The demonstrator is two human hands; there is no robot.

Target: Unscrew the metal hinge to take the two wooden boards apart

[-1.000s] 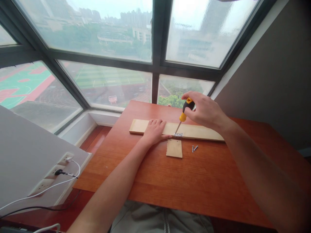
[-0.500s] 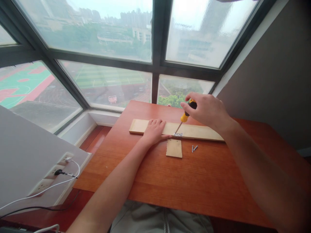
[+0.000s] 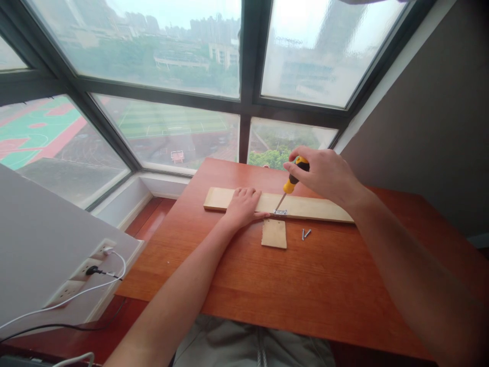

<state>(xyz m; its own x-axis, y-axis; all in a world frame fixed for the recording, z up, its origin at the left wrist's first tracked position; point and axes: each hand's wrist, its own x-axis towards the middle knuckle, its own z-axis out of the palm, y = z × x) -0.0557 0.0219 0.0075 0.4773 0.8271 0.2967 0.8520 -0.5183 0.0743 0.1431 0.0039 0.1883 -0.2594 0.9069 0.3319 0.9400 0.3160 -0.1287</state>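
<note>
A long pale wooden board (image 3: 313, 207) lies across the table. My left hand (image 3: 244, 208) rests flat on its left part, fingers stretched over the top and thumb along the near edge. In my right hand (image 3: 324, 171) is a yellow and black screwdriver (image 3: 289, 186), held tilted by its handle. Its tip meets the left end of a small metal hinge (image 3: 280, 212) at the board's near edge. Just in front of the hinge lies a small thin wooden piece (image 3: 274, 234) with small holes near its far edge. Two screws (image 3: 306, 234) lie to the right of that piece.
The reddish-brown wooden table (image 3: 244, 285) stands against large windows (image 3: 160, 127). Wall sockets (image 3: 86, 270) with a white cable (image 3: 69, 297) and a black plug are at the left. A grey wall (image 3: 428, 117) rises at the right.
The fingers of my right hand have shifted slightly on the screwdriver handle. My left hand, the board, the wooden piece and the screws stay where they were.
</note>
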